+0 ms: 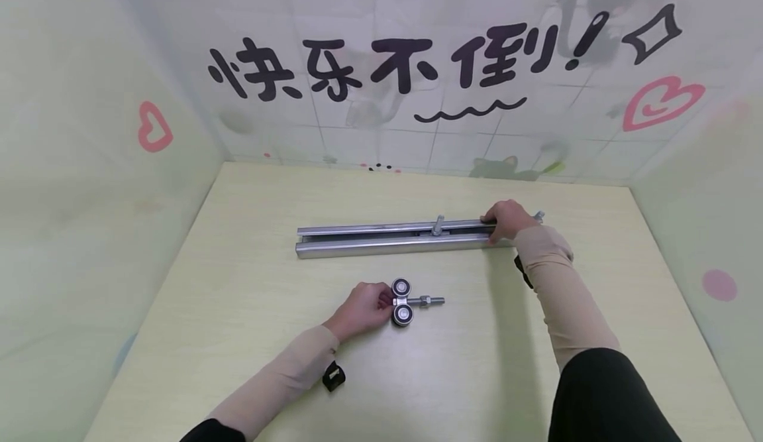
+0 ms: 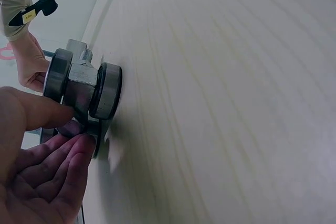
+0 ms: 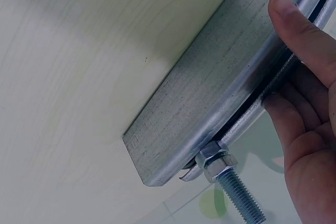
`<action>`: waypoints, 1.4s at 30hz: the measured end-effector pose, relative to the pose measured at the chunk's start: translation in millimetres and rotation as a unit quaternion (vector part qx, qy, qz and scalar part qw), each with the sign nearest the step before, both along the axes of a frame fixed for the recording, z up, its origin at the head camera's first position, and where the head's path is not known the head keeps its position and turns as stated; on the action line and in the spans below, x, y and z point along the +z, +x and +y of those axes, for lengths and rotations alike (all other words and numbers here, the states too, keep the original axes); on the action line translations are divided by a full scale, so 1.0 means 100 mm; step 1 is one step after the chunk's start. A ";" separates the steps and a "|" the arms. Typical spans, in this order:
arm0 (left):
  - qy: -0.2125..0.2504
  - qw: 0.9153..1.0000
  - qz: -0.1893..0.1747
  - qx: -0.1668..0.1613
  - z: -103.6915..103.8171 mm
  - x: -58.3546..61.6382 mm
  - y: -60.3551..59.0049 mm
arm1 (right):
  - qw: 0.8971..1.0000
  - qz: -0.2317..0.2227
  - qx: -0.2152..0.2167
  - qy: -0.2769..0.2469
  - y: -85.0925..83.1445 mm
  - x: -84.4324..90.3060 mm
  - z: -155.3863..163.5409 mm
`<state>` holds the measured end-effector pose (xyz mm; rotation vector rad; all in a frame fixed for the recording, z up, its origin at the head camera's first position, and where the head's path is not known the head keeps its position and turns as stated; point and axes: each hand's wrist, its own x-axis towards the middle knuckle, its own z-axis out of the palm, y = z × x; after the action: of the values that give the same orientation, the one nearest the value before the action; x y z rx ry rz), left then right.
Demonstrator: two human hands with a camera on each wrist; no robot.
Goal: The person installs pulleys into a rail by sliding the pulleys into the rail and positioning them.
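Note:
A roller trolley (image 1: pixel 403 315) with round black-and-silver wheels and a threaded bolt lies on the table, its bolt pointing right. My left hand (image 1: pixel 362 311) pinches its left end; in the left wrist view the thumb and fingers meet at the trolley body (image 2: pixel 81 92) between the wheels. Further back lies a slotted metal rail (image 1: pixel 357 248), open side up. My right hand (image 1: pixel 510 219) grips it near its right end, thumb on the near wall and fingers at the far side. One bolt (image 1: pixel 438 226) stands up from the slot, and another bolt with nuts (image 3: pixel 233 190) sticks out at the right end.
The pale wooden table (image 1: pixel 256 336) carries the rail and trolley. Printed curtains (image 1: pixel 381 144) enclose it at the back and on both sides. A black strap (image 1: pixel 334 376) sits at my left wrist, another strap (image 1: pixel 523 271) at my right.

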<state>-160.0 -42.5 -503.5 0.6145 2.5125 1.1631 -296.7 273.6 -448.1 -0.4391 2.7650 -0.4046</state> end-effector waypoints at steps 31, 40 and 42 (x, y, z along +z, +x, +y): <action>-0.180 0.967 0.102 -0.148 0.51 0.62 -0.37 | 1.000 -0.005 -0.004 0.000 0.03 0.01 -0.01; -0.253 0.946 0.089 -0.180 0.88 0.57 -0.37 | 1.000 -0.008 -0.009 -0.001 0.03 0.02 -0.02; -0.273 0.940 0.086 -0.186 0.94 0.55 -0.36 | 1.000 -0.008 -0.011 -0.002 0.03 0.03 -0.03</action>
<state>-196.4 51.5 -448.3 0.9980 2.5342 0.2646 -293.9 271.1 -445.4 -0.4044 2.7563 -0.4158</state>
